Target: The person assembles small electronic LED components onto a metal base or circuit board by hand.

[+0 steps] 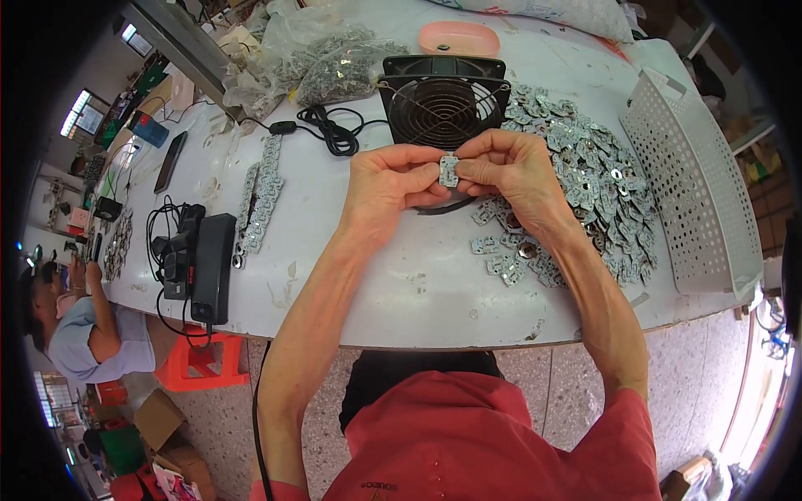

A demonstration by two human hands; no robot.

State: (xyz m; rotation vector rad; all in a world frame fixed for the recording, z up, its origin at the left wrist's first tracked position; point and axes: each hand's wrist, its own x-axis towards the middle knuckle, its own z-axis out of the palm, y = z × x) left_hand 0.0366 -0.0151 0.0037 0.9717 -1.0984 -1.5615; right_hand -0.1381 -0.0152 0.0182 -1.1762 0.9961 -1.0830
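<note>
metal piece [449,171], silvery and oblong, is pinched by both hands [376,185].

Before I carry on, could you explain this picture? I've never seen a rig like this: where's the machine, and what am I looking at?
There's no robot here: one person works bare-handed. The single picture comes from a wide fisheye camera on their head, looking down, so straight edges bend near the rim. Picture left is the person's left.

The left hand and right hand pinch one small grey piece between them.

On the white table, a black fan stands just beyond the hands. To the right are a heap of similar pieces and a white basket. To the left lie a row of pieces and a phone. At far left sits another person.
</note>
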